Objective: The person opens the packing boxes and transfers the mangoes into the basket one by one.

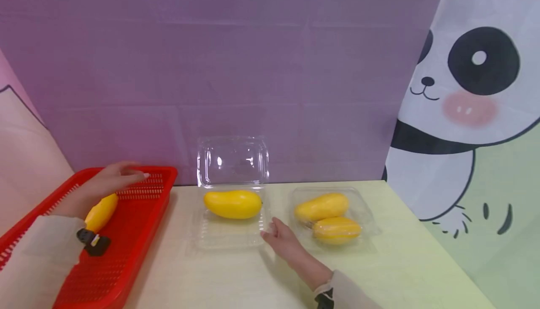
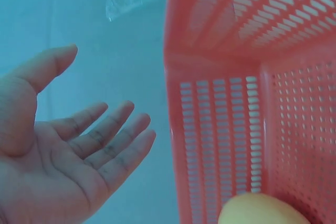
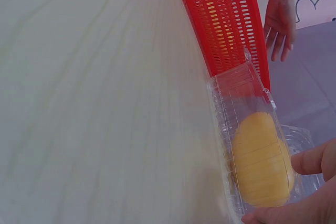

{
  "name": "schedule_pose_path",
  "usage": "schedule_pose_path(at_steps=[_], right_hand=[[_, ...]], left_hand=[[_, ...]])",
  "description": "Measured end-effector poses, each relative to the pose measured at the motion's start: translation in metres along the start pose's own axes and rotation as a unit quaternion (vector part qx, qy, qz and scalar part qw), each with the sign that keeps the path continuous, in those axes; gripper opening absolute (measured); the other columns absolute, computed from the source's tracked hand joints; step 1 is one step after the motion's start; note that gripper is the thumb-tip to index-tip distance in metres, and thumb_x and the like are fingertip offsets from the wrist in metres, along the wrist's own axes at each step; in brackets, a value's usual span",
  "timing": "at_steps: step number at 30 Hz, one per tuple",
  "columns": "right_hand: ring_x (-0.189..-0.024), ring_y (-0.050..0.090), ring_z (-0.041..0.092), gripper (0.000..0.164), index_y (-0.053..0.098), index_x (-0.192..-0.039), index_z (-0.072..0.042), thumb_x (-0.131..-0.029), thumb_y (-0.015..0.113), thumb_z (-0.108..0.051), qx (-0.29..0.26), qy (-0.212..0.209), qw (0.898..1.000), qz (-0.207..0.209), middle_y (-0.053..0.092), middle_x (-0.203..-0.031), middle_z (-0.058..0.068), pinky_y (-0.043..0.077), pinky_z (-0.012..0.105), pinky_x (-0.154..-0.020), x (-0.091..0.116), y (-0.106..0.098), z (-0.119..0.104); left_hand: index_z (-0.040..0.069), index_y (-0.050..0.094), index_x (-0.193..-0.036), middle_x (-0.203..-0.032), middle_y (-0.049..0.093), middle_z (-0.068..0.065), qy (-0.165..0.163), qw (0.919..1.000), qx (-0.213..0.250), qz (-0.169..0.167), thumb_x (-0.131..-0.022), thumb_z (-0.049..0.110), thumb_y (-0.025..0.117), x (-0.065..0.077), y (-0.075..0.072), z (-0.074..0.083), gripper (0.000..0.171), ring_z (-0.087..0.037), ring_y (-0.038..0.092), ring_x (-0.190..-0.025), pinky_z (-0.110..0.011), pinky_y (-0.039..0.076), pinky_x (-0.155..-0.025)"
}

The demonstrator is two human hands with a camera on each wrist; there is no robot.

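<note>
A hinged clear plastic box (image 1: 228,242) stands with its lid raised, and a smooth yellow mango-like fruit (image 1: 233,204) lies in it. Beside the box's right edge is my right hand (image 1: 287,244), thumb and fingers apart; in the right wrist view its fingertips (image 3: 307,161) are close to the box wall, and contact is hard to tell. My left hand (image 1: 114,177) hovers over the far part of the red basket (image 1: 139,234), its fingers relaxed and holding nothing. Inside the basket lies another yellow fruit (image 1: 101,213), partly hidden by the left forearm.
To the right, a second clear plastic box (image 1: 367,210) holds a plain yellow fruit (image 1: 322,207) and a striped yellow one (image 1: 336,230). A purple sheet (image 1: 236,65) hangs behind the pale table (image 1: 202,281). A panda picture (image 1: 464,112) covers the right wall.
</note>
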State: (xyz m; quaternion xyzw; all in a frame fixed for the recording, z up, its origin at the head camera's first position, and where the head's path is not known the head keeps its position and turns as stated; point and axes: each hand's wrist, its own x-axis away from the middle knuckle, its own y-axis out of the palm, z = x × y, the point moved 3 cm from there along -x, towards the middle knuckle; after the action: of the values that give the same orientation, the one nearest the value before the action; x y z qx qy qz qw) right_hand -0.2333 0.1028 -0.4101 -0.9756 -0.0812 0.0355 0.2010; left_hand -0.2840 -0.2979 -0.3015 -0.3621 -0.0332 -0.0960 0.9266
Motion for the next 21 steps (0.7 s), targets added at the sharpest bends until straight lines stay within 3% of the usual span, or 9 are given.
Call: schedule_pose_path(at_steps=[6, 12, 21], right_hand=[[-0.092, 0.046, 0.023, 0.068, 0.028, -0.137, 0.018, -0.089, 0.062, -0.016, 0.007, -0.006, 1.0, 0.002, 0.044, -0.085, 0.004, 0.042, 0.041, -0.089, 0.001, -0.002, -0.002], [-0.086, 0.045, 0.02, 0.067, 0.028, -0.137, 0.018, -0.09, 0.062, -0.015, 0.01, -0.005, 1.0, 0.001, 0.044, -0.082, 0.003, 0.043, 0.039, -0.086, 0.002, -0.004, -0.003], [-0.086, 0.045, 0.02, 0.067, 0.029, -0.137, 0.017, -0.09, 0.062, -0.016, 0.016, 0.0, 1.0, 0.0, 0.045, -0.083, 0.004, 0.042, 0.037, -0.082, 0.004, -0.004, -0.001]], left_hand=[[-0.003, 0.025, -0.143, -0.138, 0.035, -0.029, 0.055, 0.9979, -0.035, 0.006, -0.091, 0.041, 0.058, -0.003, 0.014, 0.022, 0.076, -0.044, 0.04, -0.117, -0.053, 0.048, -0.089], [0.001, 0.029, -0.142, -0.134, 0.04, -0.028, 0.065, 0.9973, -0.035, -0.009, -0.088, 0.039, 0.062, -0.007, 0.03, 0.044, 0.074, -0.041, 0.047, -0.111, -0.045, 0.055, -0.078], [0.001, 0.037, -0.139, -0.134, 0.045, -0.025, 0.14, 0.9893, -0.042, -0.01, -0.089, 0.033, 0.064, -0.016, 0.046, 0.058, 0.064, -0.042, 0.044, -0.12, -0.049, 0.051, -0.087]])
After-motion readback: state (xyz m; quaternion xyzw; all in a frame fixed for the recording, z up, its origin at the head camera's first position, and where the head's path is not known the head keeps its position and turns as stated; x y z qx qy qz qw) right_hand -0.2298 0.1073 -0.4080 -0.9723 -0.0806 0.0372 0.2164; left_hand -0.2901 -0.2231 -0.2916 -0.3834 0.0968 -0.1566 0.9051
